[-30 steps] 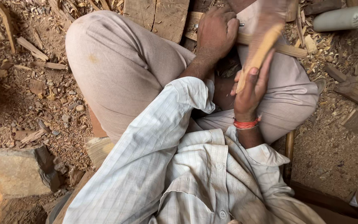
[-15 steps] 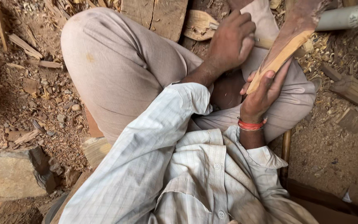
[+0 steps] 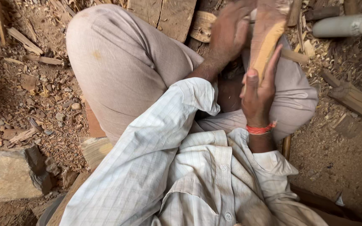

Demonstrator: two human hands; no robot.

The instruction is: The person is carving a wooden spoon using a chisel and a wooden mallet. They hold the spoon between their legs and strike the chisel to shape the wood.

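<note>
Wood piece [image 3: 267, 39] upright over lap, right hand [image 3: 257, 94] clamped on lower end. Left hand [image 3: 231, 31] blurred near top, resting by plank [image 3: 202, 26]; grip unclear. Risk: piece may twist or slip from one-handed hold, hitting knee; fingers close to worked edge.

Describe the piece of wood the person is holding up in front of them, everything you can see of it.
The piece of wood is a long, narrow, rough-hewn billet, pale orange-tan on its cut face and darker brown toward the top. It stands nearly upright, leaning slightly right, over the person's lap. The right hand grips its lower end; the left hand, blurred, rests against its upper left side. Its top end is blurred.
</note>
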